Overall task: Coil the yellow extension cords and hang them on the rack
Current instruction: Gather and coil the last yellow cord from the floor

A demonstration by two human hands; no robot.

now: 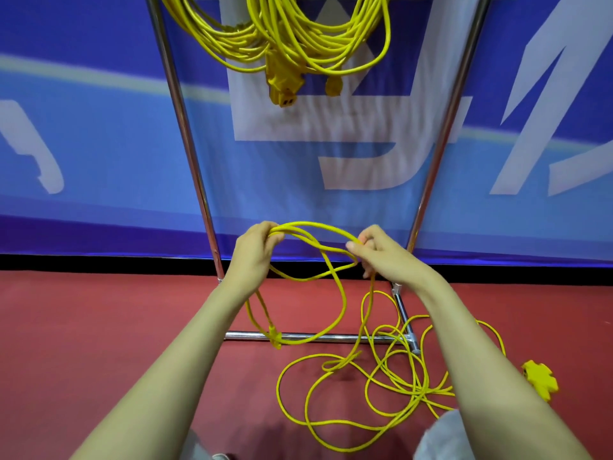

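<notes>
Mid-frame, I see left hand [255, 249] and right hand [378, 252] both pinching loops of thin yellow extension cord [335, 287]; the rest lies tangled lower right on red floor [99, 327].

The left forearm [172, 353], at 7 o'clock, and the right forearm [481, 343], at 5 o'clock, are bare up to the left hand [255, 252] and right hand [384, 258]. Light grey trousers [441, 436] show at 6 o'clock, under each arm.
</notes>
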